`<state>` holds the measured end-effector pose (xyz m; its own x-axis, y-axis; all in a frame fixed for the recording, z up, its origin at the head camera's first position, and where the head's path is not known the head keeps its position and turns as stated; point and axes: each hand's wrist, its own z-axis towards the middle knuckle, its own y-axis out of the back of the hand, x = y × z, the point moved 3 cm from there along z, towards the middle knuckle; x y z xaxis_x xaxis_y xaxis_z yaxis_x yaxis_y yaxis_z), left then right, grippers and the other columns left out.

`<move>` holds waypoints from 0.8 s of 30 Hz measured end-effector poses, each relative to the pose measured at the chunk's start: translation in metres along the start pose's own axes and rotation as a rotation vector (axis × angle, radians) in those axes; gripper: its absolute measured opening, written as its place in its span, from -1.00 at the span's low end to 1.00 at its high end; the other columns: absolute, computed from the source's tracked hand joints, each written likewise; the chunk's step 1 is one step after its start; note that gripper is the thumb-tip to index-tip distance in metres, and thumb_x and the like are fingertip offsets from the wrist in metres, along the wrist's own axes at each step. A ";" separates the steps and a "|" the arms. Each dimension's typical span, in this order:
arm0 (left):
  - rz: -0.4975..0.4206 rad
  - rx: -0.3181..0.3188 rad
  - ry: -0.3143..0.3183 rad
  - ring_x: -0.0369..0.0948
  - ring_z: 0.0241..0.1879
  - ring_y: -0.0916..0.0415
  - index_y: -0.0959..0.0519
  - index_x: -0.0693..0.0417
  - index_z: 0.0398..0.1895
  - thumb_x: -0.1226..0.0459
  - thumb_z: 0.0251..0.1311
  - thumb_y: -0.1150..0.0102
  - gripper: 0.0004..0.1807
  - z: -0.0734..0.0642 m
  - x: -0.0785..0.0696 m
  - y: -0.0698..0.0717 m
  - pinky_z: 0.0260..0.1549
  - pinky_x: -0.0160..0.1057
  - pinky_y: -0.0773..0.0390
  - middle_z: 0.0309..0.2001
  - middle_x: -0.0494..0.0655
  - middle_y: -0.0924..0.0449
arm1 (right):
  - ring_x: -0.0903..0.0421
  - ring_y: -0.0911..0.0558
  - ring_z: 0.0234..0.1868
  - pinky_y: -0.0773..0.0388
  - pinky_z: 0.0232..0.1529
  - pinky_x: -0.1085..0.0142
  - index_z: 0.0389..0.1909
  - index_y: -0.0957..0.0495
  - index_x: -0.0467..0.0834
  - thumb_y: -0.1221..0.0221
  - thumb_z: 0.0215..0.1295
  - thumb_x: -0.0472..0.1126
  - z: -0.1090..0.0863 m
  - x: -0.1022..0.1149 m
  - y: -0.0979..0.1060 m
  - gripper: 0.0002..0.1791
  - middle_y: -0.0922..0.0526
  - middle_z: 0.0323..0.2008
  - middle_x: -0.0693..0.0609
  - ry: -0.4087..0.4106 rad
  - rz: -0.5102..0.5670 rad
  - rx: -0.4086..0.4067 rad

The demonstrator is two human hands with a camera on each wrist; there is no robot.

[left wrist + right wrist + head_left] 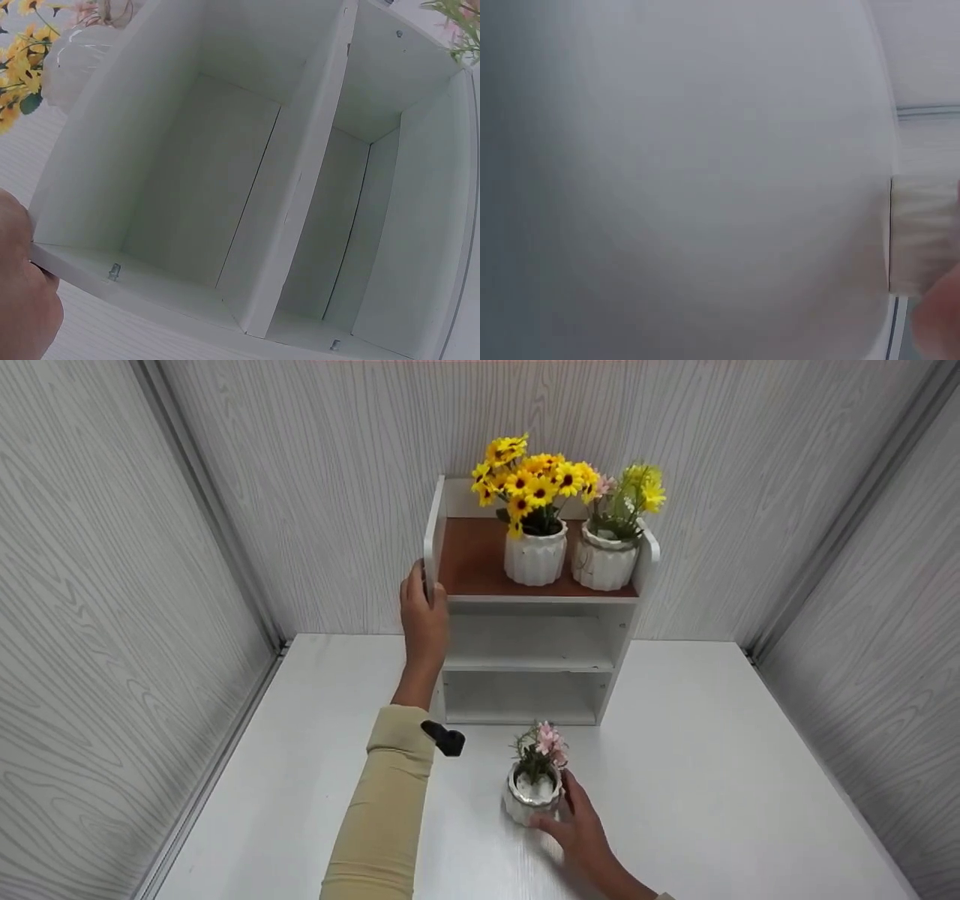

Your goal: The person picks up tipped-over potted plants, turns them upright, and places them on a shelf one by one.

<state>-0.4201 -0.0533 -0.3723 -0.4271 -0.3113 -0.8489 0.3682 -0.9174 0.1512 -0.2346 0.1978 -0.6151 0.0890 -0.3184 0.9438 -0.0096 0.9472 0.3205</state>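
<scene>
A small white shelf unit (525,660) with a brown top board stands against the back wall. My left hand (425,619) grips the edge of its left side panel, thumb in front. In the left wrist view that hand (26,292) shows at the left border, beside the two compartments. On the white table in front of the unit is a white ribbed flower pot (529,802) with pink flowers. My right hand (581,832) holds this pot from the right, thumb at the front and fingers around its far side. The right wrist view shows only part of the pot (919,232).
On the brown top board stand a pot of yellow sunflowers (536,556) and, to its right, a pot of yellow and pink flowers (604,561). Wood-grain panels (337,510) enclose the table (720,780) at the back and both sides.
</scene>
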 end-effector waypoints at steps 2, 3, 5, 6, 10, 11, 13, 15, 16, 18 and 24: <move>-0.002 -0.001 0.003 -0.14 0.45 -0.22 -0.12 0.03 0.58 0.17 0.56 0.15 -0.42 0.000 0.000 0.000 0.40 -0.08 -0.31 0.41 0.01 -0.27 | -0.29 -0.03 0.56 -0.09 0.49 -0.12 0.58 0.07 -0.30 -0.49 0.11 -0.06 -0.001 0.003 -0.004 0.19 0.00 0.56 -0.32 -0.021 0.013 -0.031; -0.005 -0.003 0.001 -0.13 0.45 -0.22 -0.12 0.04 0.58 0.17 0.56 0.15 -0.42 0.000 0.000 0.000 0.40 -0.07 -0.31 0.40 0.01 -0.27 | -0.29 -0.03 0.56 -0.09 0.49 -0.13 0.58 0.06 -0.30 -0.48 0.12 -0.06 -0.002 0.004 -0.005 0.18 -0.01 0.56 -0.32 -0.023 0.013 -0.050; -0.004 0.000 0.000 -0.13 0.45 -0.21 -0.11 0.04 0.58 0.17 0.56 0.15 -0.41 0.001 0.000 0.001 0.40 -0.07 -0.31 0.41 0.01 -0.27 | -0.28 -0.02 0.57 -0.08 0.49 -0.15 0.59 0.06 -0.28 -0.48 0.12 -0.01 -0.002 0.005 -0.009 0.19 0.00 0.57 -0.30 -0.045 0.020 -0.085; -0.004 0.002 0.000 -0.13 0.45 -0.21 -0.11 0.04 0.58 0.16 0.56 0.15 -0.41 0.001 0.001 0.001 0.40 -0.07 -0.31 0.41 0.01 -0.26 | -0.28 -0.02 0.57 -0.08 0.49 -0.17 0.59 0.06 -0.27 -0.47 0.13 0.01 -0.003 0.006 -0.011 0.18 0.00 0.57 -0.29 -0.050 0.015 -0.103; 0.006 0.011 0.002 -0.14 0.45 -0.20 -0.10 0.04 0.59 0.14 0.56 0.17 -0.40 0.001 0.002 0.000 0.40 -0.08 -0.30 0.42 0.01 -0.25 | -0.27 -0.01 0.58 -0.07 0.48 -0.22 0.60 0.06 -0.20 -0.46 0.10 0.14 -0.003 0.009 -0.019 0.22 0.00 0.58 -0.26 -0.106 0.005 -0.159; 0.008 0.012 0.003 -0.13 0.44 -0.21 -0.10 0.03 0.59 0.14 0.56 0.17 -0.40 0.001 0.002 0.000 0.40 -0.08 -0.31 0.42 0.01 -0.25 | -0.28 0.00 0.58 -0.06 0.48 -0.23 0.60 0.06 -0.19 -0.46 0.10 0.15 -0.003 0.010 -0.021 0.22 0.00 0.58 -0.26 -0.115 0.004 -0.168; 0.013 0.008 -0.001 -0.12 0.44 -0.22 -0.10 0.05 0.58 0.15 0.56 0.16 -0.41 0.002 0.001 0.000 0.39 -0.07 -0.32 0.41 0.03 -0.26 | -0.27 0.01 0.58 -0.05 0.48 -0.23 0.60 0.07 -0.18 -0.46 0.08 0.17 -0.003 0.012 -0.024 0.24 0.00 0.58 -0.26 -0.137 0.004 -0.180; 0.015 0.005 -0.003 -0.11 0.43 -0.23 -0.11 0.05 0.58 0.16 0.56 0.15 -0.41 0.002 0.001 -0.001 0.39 -0.06 -0.32 0.41 0.04 -0.26 | -0.27 0.02 0.58 -0.04 0.49 -0.23 0.60 0.08 -0.18 -0.47 0.07 0.18 -0.002 0.013 -0.026 0.26 0.01 0.58 -0.26 -0.147 0.006 -0.189; 0.013 0.004 -0.003 -0.10 0.43 -0.23 -0.11 0.05 0.58 0.16 0.56 0.15 -0.41 0.002 0.001 -0.001 0.39 -0.06 -0.32 0.41 0.04 -0.26 | -0.26 0.02 0.59 -0.04 0.49 -0.23 0.61 0.08 -0.18 -0.47 0.07 0.17 -0.001 0.013 -0.026 0.26 0.02 0.58 -0.26 -0.150 0.011 -0.191; 0.010 0.004 -0.001 -0.10 0.43 -0.23 -0.11 0.04 0.58 0.16 0.56 0.15 -0.41 0.002 0.001 -0.001 0.39 -0.05 -0.32 0.41 0.05 -0.26 | -0.26 0.02 0.59 -0.04 0.49 -0.22 0.61 0.09 -0.18 -0.47 0.07 0.18 0.000 0.013 -0.027 0.26 0.02 0.58 -0.26 -0.153 0.017 -0.195; 0.001 0.015 0.016 -0.12 0.44 -0.22 -0.10 0.01 0.59 0.14 0.56 0.15 -0.40 0.002 0.003 0.000 0.41 -0.07 -0.30 0.42 0.03 -0.25 | -0.24 -0.06 0.57 -0.10 0.48 -0.18 0.60 0.03 -0.20 -0.48 0.05 0.17 0.003 0.010 -0.026 0.25 -0.06 0.56 -0.26 -0.150 0.042 -0.202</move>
<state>-0.4226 -0.0548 -0.3737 -0.4132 -0.3080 -0.8570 0.3561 -0.9208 0.1592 -0.2365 0.1700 -0.6139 -0.0566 -0.2660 0.9623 0.1904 0.9433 0.2719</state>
